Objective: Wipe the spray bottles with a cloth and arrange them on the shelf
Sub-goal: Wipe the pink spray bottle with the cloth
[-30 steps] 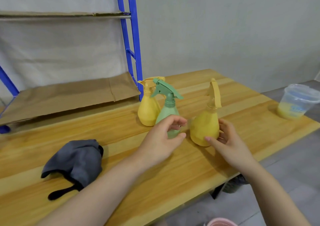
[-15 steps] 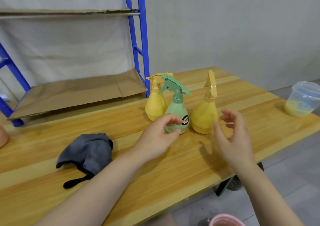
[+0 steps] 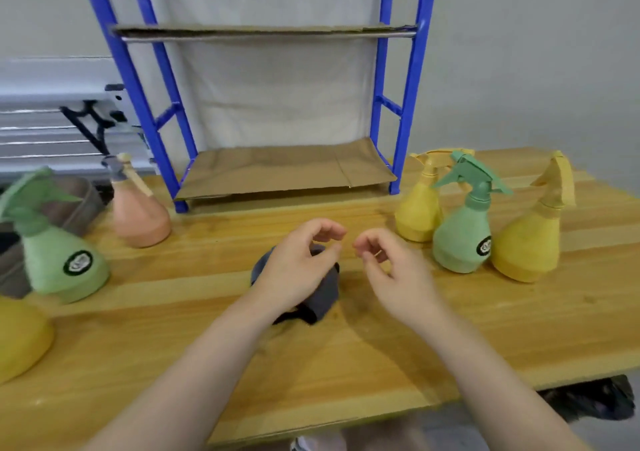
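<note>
A dark grey cloth [image 3: 323,295] lies on the wooden table [image 3: 346,357], mostly hidden under my left hand [image 3: 299,265]. That hand hovers over it with loosely curled fingers and grips nothing. My right hand [image 3: 391,265] floats beside it, fingers also loosely curled and empty. On the right stand a yellow bottle [image 3: 419,208], a green bottle [image 3: 462,243] and another yellow bottle [image 3: 528,243]. On the left stand a pink bottle [image 3: 138,215], a green bottle [image 3: 59,260] and part of a yellow one [image 3: 19,336]. The blue shelf [image 3: 401,128] has cardboard-lined boards holding no bottles.
A grey basin [image 3: 72,205] sits behind the left green bottle at the table's far left. White cloth hangs behind the shelf. The table's front edge runs just below my forearms, with dark objects on the floor at the lower right.
The view has swung left, bringing the shelf and left-hand bottles into sight. Both hands left the bottles on the right and came together over the grey cloth.
</note>
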### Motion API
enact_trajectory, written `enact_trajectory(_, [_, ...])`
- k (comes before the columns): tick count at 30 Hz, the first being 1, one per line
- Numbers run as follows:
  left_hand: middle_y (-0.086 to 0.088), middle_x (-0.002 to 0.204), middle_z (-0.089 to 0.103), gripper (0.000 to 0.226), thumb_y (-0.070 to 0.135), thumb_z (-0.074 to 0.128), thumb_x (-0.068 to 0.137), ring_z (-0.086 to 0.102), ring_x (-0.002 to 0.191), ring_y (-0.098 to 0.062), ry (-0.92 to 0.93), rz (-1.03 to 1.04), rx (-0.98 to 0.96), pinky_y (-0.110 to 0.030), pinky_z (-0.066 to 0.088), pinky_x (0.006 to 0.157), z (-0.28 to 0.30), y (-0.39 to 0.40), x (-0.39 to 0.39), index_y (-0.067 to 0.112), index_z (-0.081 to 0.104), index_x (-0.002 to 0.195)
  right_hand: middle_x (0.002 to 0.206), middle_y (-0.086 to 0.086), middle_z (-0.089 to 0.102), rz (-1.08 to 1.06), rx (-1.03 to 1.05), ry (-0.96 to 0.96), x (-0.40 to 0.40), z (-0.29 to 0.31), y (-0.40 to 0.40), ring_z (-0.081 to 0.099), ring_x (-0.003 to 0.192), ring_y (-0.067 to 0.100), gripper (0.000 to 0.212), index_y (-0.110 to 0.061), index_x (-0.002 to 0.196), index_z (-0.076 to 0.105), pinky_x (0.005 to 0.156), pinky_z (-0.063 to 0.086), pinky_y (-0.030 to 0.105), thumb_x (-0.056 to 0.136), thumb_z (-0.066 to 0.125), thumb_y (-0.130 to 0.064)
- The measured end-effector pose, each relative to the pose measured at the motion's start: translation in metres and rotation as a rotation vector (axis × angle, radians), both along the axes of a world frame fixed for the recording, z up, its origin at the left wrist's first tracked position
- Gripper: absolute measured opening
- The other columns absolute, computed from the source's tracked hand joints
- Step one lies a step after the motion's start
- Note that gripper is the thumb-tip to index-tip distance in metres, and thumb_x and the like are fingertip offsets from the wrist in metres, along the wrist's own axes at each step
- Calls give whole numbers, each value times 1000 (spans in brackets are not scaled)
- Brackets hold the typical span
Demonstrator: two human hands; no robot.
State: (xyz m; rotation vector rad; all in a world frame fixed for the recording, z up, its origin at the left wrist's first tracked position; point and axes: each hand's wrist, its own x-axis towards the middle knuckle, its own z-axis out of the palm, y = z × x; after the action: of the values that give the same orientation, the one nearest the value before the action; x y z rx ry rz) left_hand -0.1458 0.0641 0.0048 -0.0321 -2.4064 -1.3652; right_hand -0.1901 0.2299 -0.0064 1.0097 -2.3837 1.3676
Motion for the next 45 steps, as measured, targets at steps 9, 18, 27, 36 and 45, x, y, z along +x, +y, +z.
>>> enact_trajectory(9, [19,113,54,32,12,64,89,47,109,0,-23,374,-68,-1,36,82,-26,-102,70,28,59,117,140,-11,43,127,546,-16,-2,-16,-90,37,132,13,53,-30,137,44,103,36,26,89,64,-40])
enact_trajectory(18, [0,147,36,79,26,66,86,39,133,-18,108,760,113,-37,35,111,-11,-167,74,18,21,151,124,-2,50,85,759,144,-5,-4,-143,44,117,21,50,-25,140,44,94,45,33,93,58,-33])
enact_trajectory(27, [-8,164,4,87,21,57,92,3,150,-24,3,907,149,-41,10,122,7,-209,13,6,-2,154,109,-2,51,74,811,416,-8,-5,-156,45,106,22,26,-22,115,61,90,35,33,91,52,-24])
enact_trajectory(36, [-15,138,45,64,26,66,85,41,130,-33,1,1034,-162,-43,30,110,-11,-225,1,9,38,141,108,-10,49,130,661,320,-15,-16,-144,46,101,15,27,-28,118,59,90,41,32,93,51,-31])
enact_trajectory(45, [-7,120,50,44,36,62,89,49,110,-28,111,825,-373,-36,30,96,-9,-189,8,15,52,127,103,-15,50,169,422,13,-23,-18,-136,48,99,9,18,-30,107,62,86,46,30,90,59,-30])
